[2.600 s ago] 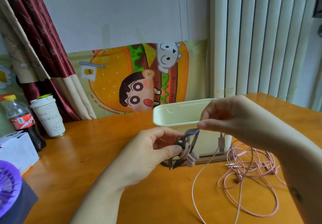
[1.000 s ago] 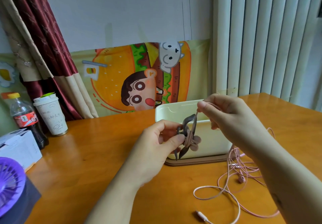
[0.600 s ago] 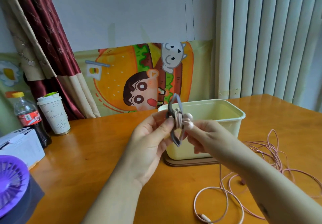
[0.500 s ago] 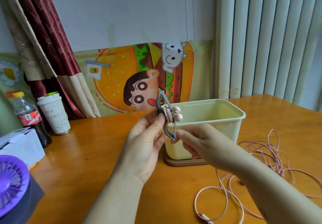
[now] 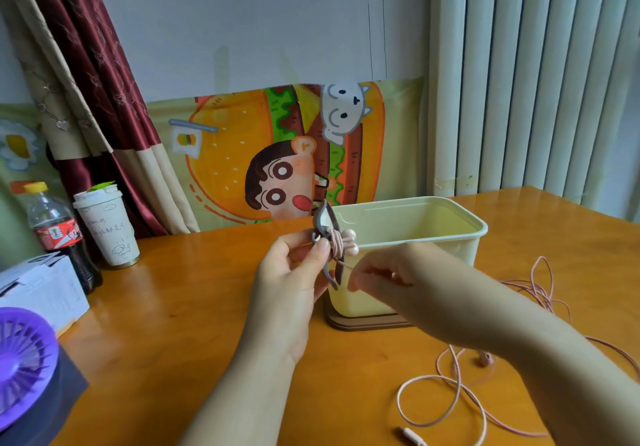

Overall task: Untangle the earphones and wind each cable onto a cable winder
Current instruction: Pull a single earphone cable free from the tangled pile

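Note:
My left hand pinches a grey cable winder upright above the table, in front of the cream box. Several turns of pink cable sit around its middle, with two pink earbuds sticking out to the right. My right hand is just below and right of the winder, fingers pinching the pink cable close to it. The loose pink earphone cable lies in loops on the table at the right, its plug near the bottom edge.
A cream plastic box on a brown lid stands behind my hands. At the left are a cola bottle, a paper cup, a white carton and a purple fan. Curtains and a cartoon poster line the back.
My left hand raised the winder and turned it upright. My right hand swung from above the winder to below it, laying more pink cable around it. The loose cable on the table shifted.

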`<state>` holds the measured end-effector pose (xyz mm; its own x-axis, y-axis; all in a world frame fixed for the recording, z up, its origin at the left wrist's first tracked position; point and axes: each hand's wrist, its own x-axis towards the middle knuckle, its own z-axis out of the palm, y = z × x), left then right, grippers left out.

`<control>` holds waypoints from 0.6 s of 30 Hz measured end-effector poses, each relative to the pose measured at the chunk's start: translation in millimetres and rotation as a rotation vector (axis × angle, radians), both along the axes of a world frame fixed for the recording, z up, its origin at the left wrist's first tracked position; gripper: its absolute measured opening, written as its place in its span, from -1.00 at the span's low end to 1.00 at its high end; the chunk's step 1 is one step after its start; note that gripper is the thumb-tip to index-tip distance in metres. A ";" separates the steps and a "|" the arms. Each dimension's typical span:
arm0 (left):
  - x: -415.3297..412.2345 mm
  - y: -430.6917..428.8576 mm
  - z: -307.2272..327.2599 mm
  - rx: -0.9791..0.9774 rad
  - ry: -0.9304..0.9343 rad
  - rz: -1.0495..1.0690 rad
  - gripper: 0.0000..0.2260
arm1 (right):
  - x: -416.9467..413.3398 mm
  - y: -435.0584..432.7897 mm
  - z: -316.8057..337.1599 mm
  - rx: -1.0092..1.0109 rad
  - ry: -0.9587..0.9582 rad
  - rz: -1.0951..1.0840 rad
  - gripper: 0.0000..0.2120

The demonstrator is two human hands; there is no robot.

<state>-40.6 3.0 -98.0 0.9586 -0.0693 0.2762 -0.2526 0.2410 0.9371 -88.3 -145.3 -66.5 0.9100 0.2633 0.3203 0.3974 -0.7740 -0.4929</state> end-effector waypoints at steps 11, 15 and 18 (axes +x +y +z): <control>-4.9 -4.7 -4.4 0.439 -0.160 -0.143 -0.89 | -2.5 -28.4 17.4 0.220 -0.217 -0.159 -0.71; -4.4 -1.9 -3.7 0.425 -0.148 -0.224 -0.85 | 4.8 -36.4 13.6 0.322 -0.284 -0.196 -0.80; -4.3 1.7 -2.9 0.409 -0.131 -0.326 -0.73 | 9.2 -33.5 9.3 0.390 -0.284 -0.217 -0.73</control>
